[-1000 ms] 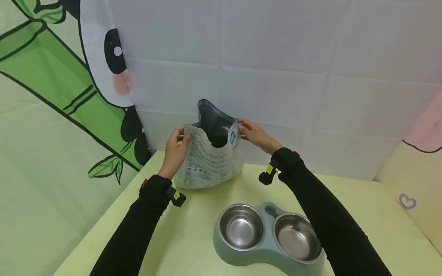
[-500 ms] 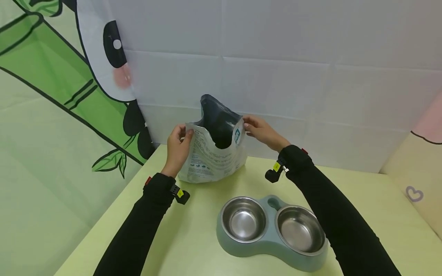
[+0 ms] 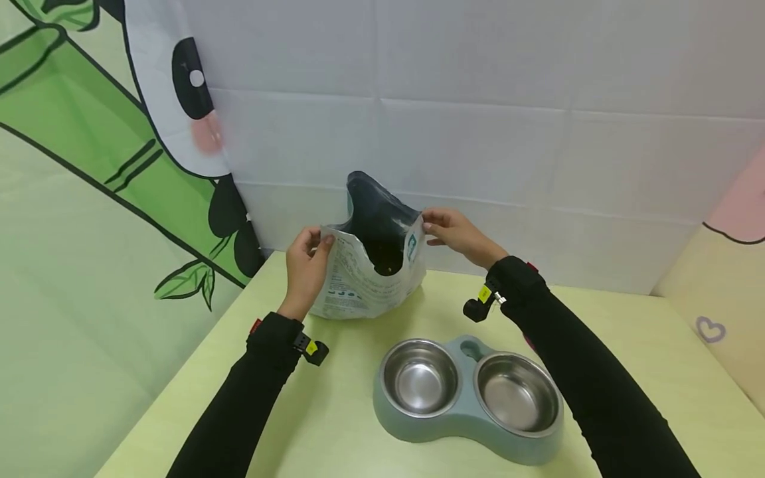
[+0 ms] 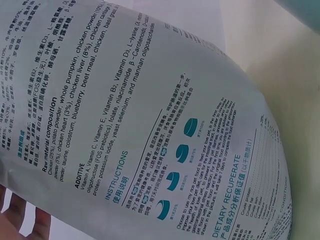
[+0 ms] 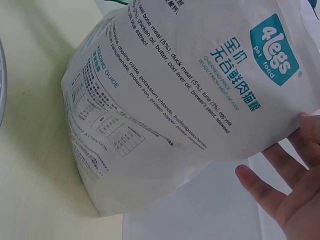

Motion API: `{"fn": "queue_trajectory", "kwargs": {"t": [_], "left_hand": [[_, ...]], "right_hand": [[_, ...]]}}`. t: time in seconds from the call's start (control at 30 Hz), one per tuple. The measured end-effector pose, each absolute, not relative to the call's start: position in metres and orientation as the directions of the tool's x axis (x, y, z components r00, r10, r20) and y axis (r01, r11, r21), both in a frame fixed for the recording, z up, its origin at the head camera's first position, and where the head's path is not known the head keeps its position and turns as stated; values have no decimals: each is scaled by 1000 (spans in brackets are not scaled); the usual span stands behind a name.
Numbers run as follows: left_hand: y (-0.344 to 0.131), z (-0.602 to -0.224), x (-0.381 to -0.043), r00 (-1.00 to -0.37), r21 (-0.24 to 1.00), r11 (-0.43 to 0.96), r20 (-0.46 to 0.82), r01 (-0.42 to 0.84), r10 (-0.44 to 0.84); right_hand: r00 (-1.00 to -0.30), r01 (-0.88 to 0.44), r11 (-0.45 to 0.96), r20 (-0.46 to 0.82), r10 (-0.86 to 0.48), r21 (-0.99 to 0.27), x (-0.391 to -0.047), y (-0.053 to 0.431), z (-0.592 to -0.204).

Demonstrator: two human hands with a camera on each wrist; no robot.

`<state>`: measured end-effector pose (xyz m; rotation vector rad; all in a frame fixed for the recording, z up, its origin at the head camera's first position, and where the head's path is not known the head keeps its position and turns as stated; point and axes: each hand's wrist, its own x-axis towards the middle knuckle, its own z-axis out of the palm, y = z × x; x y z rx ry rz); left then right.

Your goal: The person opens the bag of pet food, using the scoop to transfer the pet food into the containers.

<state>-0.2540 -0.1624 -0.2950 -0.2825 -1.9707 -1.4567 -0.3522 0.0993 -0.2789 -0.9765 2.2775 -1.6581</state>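
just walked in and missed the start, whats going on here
A person's left hand and right hand hold a pet food bag, one at each side of its open top. The bag rests on the table. Nearer the person, a green stand holds two metal bowls.

Left arm (image 3: 230, 405), black sleeve, reaches forward, angled inward. Left wrist (image 3: 276, 335) roughly in line with it. Left hand (image 3: 305, 269) points up, pinching, thumb toward head camera, fingers bent. Right arm (image 3: 597, 378), black sleeve too, slants forward and leftward. Right hand (image 3: 459, 238) pinching at fingertips, lower fingers (image 5: 261, 188) free, spread. Hands apart, similar height in head view.
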Motion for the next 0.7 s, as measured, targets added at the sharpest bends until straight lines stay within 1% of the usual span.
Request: {"fn": "queue_trajectory", "kwargs": {"t": [0.23,0.4,0.7], "left_hand": [[-160,-294,-248,-725,745,364,652,559,-221],[-162,-297,-245,-719,738,370,659,564,-221],[-178,-326,-256,-678,704,388,699,595,-229]], "right_hand": [[-753,-448,183,258,-606,-875,-348,105,-279],[-749,-452,193,253,-613,-871,-345,109,-279],[-738,-456,198,244,-630,-868,-339,117,-288]]}}
